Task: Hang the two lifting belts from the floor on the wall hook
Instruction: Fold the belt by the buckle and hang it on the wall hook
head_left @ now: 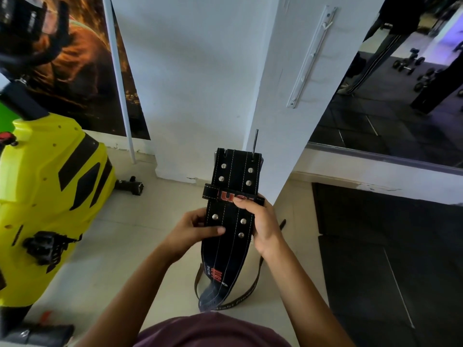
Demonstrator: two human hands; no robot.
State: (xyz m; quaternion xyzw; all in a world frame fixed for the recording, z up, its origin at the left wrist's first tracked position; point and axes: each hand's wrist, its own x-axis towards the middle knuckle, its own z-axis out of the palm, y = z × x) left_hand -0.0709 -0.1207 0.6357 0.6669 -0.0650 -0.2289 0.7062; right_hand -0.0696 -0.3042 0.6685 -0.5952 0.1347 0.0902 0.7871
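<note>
A black leather lifting belt with silver rivets and red lettering is held upright in front of me, buckle end up, one prong sticking above it. My left hand grips its left edge, thumb across the front. My right hand grips its right edge near the keeper loop. A second, brown belt lies curled on the floor tiles below, partly hidden behind the black one. A white hook rail is fixed on the white pillar, up and to the right of the held belt.
A yellow exercise bike stands at the left. A large wall mirror at the right reflects dumbbells and dark flooring. Black rubber mats cover the floor at the right. A poster hangs on the wall at the upper left.
</note>
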